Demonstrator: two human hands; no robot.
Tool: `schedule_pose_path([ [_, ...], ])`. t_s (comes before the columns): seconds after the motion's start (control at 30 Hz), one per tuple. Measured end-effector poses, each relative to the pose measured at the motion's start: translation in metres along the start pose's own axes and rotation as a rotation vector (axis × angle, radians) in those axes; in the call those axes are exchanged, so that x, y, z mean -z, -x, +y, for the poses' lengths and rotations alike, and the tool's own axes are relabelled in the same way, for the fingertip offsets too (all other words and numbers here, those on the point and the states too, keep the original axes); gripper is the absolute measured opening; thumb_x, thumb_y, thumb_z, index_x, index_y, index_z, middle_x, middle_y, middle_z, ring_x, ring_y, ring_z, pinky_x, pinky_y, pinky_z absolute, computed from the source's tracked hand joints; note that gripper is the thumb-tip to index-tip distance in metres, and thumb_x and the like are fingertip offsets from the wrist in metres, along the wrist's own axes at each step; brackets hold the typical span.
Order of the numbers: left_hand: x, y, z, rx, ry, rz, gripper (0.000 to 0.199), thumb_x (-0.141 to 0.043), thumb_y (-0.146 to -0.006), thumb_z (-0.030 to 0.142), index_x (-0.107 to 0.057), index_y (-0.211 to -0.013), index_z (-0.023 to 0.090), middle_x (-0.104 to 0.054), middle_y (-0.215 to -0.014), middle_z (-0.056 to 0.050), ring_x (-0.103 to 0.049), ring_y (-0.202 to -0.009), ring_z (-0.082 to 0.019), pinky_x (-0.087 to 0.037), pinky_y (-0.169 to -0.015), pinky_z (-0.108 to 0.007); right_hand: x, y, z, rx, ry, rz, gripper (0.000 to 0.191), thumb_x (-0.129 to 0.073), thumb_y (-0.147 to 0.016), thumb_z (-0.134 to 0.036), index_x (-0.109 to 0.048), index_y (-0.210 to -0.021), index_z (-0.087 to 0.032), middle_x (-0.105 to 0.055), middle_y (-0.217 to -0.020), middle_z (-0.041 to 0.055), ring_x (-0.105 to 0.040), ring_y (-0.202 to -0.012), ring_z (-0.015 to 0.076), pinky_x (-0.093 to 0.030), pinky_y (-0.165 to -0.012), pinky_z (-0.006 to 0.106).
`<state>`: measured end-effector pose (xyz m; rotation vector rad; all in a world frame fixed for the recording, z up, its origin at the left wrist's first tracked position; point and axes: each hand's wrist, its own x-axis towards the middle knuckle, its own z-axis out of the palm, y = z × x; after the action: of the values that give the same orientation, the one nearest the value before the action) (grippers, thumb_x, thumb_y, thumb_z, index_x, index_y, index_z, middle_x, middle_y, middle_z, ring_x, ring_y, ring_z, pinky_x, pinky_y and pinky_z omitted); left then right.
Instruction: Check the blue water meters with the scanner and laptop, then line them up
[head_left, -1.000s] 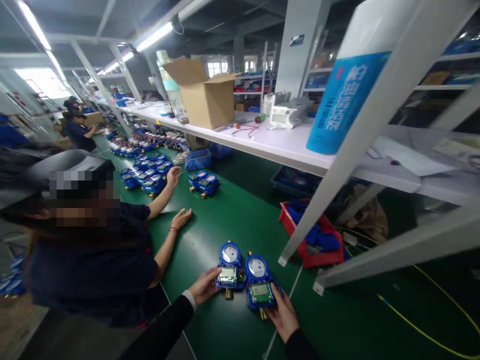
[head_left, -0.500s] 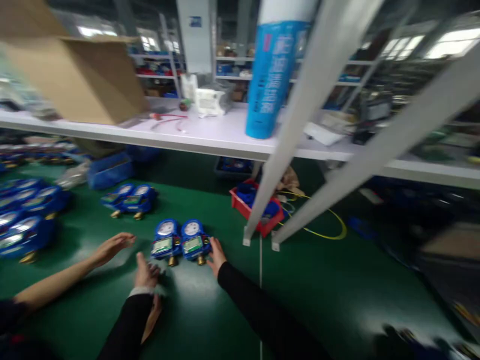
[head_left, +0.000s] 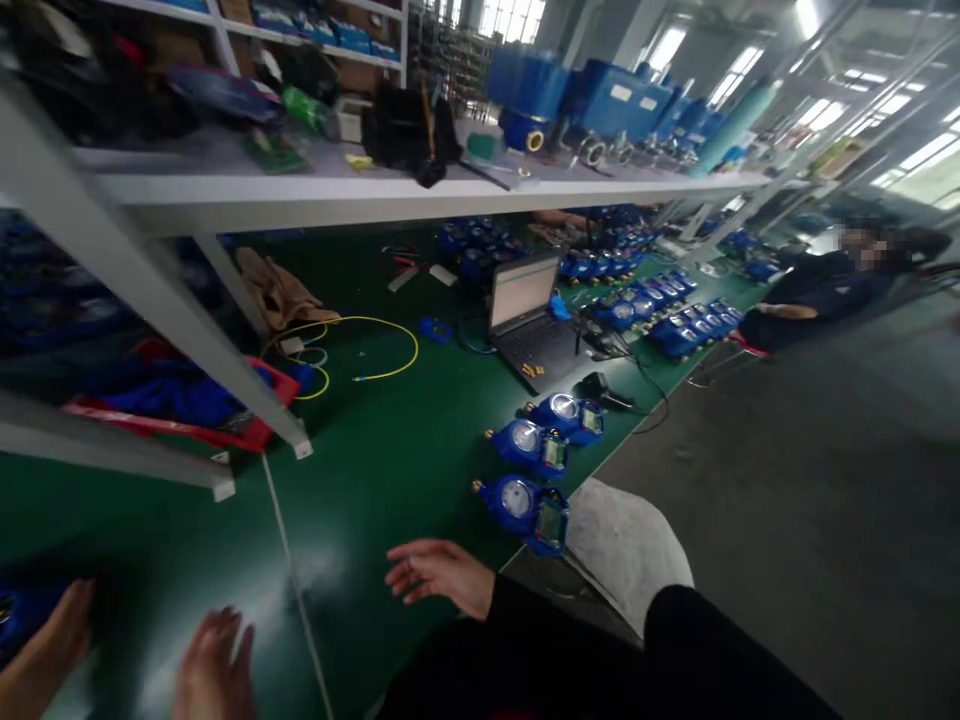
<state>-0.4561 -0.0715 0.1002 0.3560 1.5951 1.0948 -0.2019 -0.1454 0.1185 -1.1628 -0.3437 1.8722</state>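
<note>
My right hand [head_left: 442, 575], in a black sleeve, hovers over the green bench's front part with its fingers spread and nothing in them. Just beyond it stand three blue water meters [head_left: 517, 497], each with a round dial, a small display board and a brass fitting. The hand does not touch them. My left hand [head_left: 214, 660], slightly blurred at the bottom edge, is held up with its fingers apart and holds nothing that I can see. At the lower left, another person's hand [head_left: 56, 640] touches a blue water meter [head_left: 26, 612] cut off by the frame.
A laptop [head_left: 525, 320] and a handheld scanner [head_left: 604, 390] lie past the meters. Shelf posts [head_left: 255, 390] and a red bin [head_left: 255, 435] stand at left, near a yellow cable [head_left: 416, 345]. A stool [head_left: 630, 535] is beside the bench; a seated person [head_left: 817, 290] is farther right.
The view has swung right, bringing the laptop and other meters into sight. My right hand has left the meter it was touching and moved along the bench; my left hand is also farther right.
</note>
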Motion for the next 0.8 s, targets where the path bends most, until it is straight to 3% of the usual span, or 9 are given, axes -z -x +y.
schedule_pose_path([
  [0.07,-0.053,0.046,-0.033,0.174,0.004,-0.128,0.010,-0.047,-0.088,0.028,-0.052,-0.095,0.023,-0.059,-0.101,-0.002,-0.052,-0.112,-0.018,-0.033,-0.106,-0.039,0.044,0.034,-0.026,0.092,-0.030,0.045,0.052,-0.073,-0.064,-0.055,-0.070,-0.096,-0.015,-0.069,-0.088,0.0087,-0.063,-0.077,0.0169,-0.047,-0.072,0.033],
  [0.17,-0.126,0.104,-0.081,0.461,-0.070,-0.349,0.018,-0.040,-0.094,0.020,-0.053,-0.106,0.017,-0.064,-0.100,-0.011,-0.063,-0.096,-0.019,-0.046,-0.093,-0.038,0.119,0.079,-0.057,0.296,-0.097,0.344,0.044,-0.072,-0.066,-0.053,-0.070,-0.090,-0.017,-0.068,-0.082,0.0060,-0.062,-0.073,0.0146,-0.047,-0.065,0.028],
  [0.27,-0.177,0.136,-0.123,0.648,-0.156,-0.473,0.020,-0.052,-0.092,0.020,-0.052,-0.111,0.014,-0.066,-0.090,-0.011,-0.066,-0.080,-0.019,-0.052,-0.075,-0.032,0.193,0.107,-0.069,0.389,-0.023,0.739,0.045,-0.071,-0.063,-0.055,-0.067,-0.089,-0.019,-0.065,-0.075,0.0026,-0.059,-0.067,0.0135,-0.047,-0.058,0.025],
  [0.33,-0.197,0.148,-0.146,0.705,-0.204,-0.496,0.024,-0.058,-0.090,0.022,-0.053,-0.111,0.012,-0.064,-0.080,-0.006,-0.063,-0.065,-0.016,-0.052,-0.061,-0.028,0.233,0.111,-0.069,0.354,0.047,0.865,0.047,-0.071,-0.060,-0.056,-0.065,-0.089,-0.019,-0.063,-0.071,0.0017,-0.059,-0.064,0.0145,-0.047,-0.055,0.026],
  [0.4,-0.210,0.157,-0.164,0.715,-0.212,-0.504,0.030,-0.060,-0.089,0.020,-0.052,-0.116,0.012,-0.064,-0.081,-0.004,-0.061,-0.060,-0.014,-0.050,-0.055,-0.025,0.260,0.105,-0.066,0.315,0.080,0.883,0.048,-0.071,-0.058,-0.055,-0.064,-0.090,-0.019,-0.064,-0.072,0.0026,-0.060,-0.066,0.0169,-0.049,-0.056,0.029],
  [0.5,-0.220,0.167,-0.178,0.670,-0.151,-0.517,0.040,-0.058,-0.090,0.015,-0.045,-0.128,0.016,-0.065,-0.101,-0.008,-0.065,-0.072,-0.015,-0.055,-0.063,-0.028,0.283,0.084,-0.063,0.299,0.113,0.868,0.047,-0.072,-0.057,-0.052,-0.065,-0.091,-0.020,-0.068,-0.090,0.0070,-0.063,-0.086,0.0222,-0.052,-0.070,0.034],
  [0.63,-0.223,0.173,-0.181,0.613,-0.105,-0.485,0.047,-0.056,-0.090,0.012,-0.040,-0.134,0.016,-0.062,-0.115,-0.012,-0.066,-0.086,-0.019,-0.057,-0.070,-0.030,0.294,0.052,-0.066,0.282,0.122,0.807,0.048,-0.071,-0.059,-0.053,-0.067,-0.095,-0.020,-0.068,-0.110,0.0087,-0.060,-0.107,0.0251,-0.047,-0.093,0.039],
  [0.8,-0.222,0.173,-0.179,0.591,-0.098,-0.456,0.052,-0.058,-0.089,0.012,-0.038,-0.136,0.016,-0.062,-0.118,-0.014,-0.066,-0.091,-0.021,-0.058,-0.076,-0.034,0.300,0.029,-0.072,0.236,0.104,0.745,0.054,-0.065,-0.065,-0.059,-0.067,-0.102,-0.020,-0.066,-0.117,0.0079,-0.058,-0.112,0.0253,-0.046,-0.096,0.039],
])
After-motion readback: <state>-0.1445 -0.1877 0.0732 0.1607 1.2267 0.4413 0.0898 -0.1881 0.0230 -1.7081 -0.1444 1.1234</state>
